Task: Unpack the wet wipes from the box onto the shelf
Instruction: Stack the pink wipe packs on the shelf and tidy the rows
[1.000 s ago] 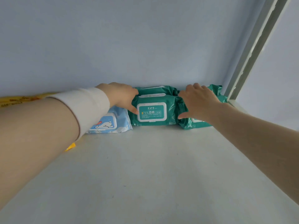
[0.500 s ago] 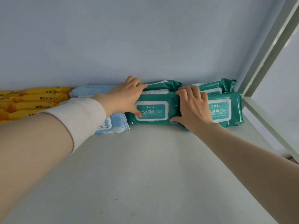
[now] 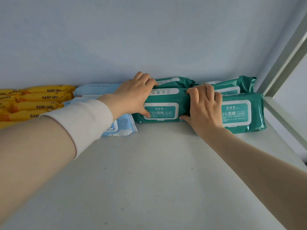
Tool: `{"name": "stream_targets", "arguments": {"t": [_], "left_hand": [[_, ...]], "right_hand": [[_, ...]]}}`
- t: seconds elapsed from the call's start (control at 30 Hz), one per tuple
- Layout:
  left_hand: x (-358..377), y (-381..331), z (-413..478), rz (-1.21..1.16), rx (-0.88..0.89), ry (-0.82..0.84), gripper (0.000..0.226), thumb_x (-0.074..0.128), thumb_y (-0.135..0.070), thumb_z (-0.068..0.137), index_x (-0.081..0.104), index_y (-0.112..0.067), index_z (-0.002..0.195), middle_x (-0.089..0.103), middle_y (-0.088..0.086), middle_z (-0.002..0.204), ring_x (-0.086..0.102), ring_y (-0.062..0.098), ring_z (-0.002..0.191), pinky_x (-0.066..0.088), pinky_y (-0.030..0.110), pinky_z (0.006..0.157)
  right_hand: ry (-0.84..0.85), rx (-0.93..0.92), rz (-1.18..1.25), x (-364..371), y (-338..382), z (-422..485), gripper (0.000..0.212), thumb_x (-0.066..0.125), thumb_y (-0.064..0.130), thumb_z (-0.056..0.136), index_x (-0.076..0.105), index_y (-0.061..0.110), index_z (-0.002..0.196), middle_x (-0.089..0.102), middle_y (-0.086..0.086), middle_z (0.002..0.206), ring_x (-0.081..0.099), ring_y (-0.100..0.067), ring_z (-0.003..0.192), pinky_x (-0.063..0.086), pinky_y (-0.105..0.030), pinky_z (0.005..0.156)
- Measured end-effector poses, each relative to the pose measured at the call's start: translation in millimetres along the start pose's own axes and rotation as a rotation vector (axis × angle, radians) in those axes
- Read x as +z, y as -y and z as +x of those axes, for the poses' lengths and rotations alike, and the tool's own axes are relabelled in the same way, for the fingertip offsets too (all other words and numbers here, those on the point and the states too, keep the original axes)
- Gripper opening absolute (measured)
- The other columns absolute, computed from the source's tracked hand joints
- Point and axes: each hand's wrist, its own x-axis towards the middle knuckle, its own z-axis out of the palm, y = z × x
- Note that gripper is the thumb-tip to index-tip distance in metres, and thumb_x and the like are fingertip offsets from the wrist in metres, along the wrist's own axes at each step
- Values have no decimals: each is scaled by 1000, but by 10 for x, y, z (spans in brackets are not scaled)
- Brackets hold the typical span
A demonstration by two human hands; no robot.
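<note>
Your left hand [image 3: 132, 98] curls over the left end of the green wet-wipes pack [image 3: 162, 112], thumb pressed on its front. Your right hand [image 3: 204, 110] grips the right end the same way. The pack stands at the back of the shelf [image 3: 149, 171], its lid reading "75%" beside Chinese characters. A matching green pack [image 3: 239, 113] touches it on the right, near the white frame post [image 3: 282, 63]. To the left lie a blue pack [image 3: 123, 128] and yellow "BABY WIPES" packs [image 3: 41, 103]. Bare shelf spreads toward you.
</note>
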Motion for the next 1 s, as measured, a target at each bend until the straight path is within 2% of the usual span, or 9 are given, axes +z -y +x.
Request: {"name": "stream_targets", "arguments": {"t": [0.17,0.23,0.33,0.43,0.53,0.67,0.8,0.9,1.0], "left_hand": [[-38,-54,-16,49,-6,41,102,81,-49,58,31,-13,138,39,4,133,33,22,125,39,35,96],[-101,-82,-16,65,-22,100,104,79,-53,59,28,-13,140,37,6,135,33,23,126,39,39,99],[-278,-159,12,41,-30,179,108,72,-61,63,18,-16,145,31,7,143,30,26,133,36,43,105],[-450,-366,130,-5,37,163,102,66,-61,70,14,-19,147,21,6,152,23,25,140,28,41,110],[-505,-636,345,-106,96,144,94,61,-63,74,20,-19,146,26,3,152,27,23,139,28,39,109],[-455,-939,659,-295,119,168,87,59,-63,75,27,-19,144,34,0,148,34,19,135,31,34,107],[-439,-1101,888,-405,123,204,82,63,-59,74,36,-16,138,45,1,139,46,19,123,38,33,102],[-403,-1146,983,-416,124,264,78,69,-58,69,43,-17,130,54,-2,128,53,17,106,43,29,92],[-392,-1171,1016,-426,129,277,80,74,-54,65,45,-17,130,55,-2,128,54,16,107,42,27,93]], "right_hand": [[70,28,45,-105,29,-8,78,90,32,42,56,3,106,57,-20,108,53,-40,100,43,-45,81],[115,19,126,-233,-15,18,74,86,35,54,54,5,114,48,-20,121,46,-39,110,37,-46,91],[162,-5,247,-459,-247,-2,73,78,40,66,49,13,127,34,-14,139,33,-33,125,24,-39,104],[140,130,298,-611,-629,-108,79,76,42,69,43,16,135,28,-13,144,26,-32,130,19,-40,109],[297,370,324,-678,-995,-274,98,75,45,68,21,25,146,22,-9,146,17,-28,136,15,-41,113],[434,370,353,-634,-1227,-453,112,77,43,67,1,31,149,17,-8,149,14,-28,138,18,-43,113],[415,385,463,-589,-1269,-424,105,75,36,73,2,32,149,21,-7,146,27,-25,136,29,-39,109],[409,431,504,-563,-1268,-427,104,77,34,71,8,31,148,24,-5,143,36,-22,129,36,-35,102],[372,478,519,-537,-1249,-446,105,80,33,69,11,31,148,25,-6,139,39,-23,126,38,-35,100]]}}
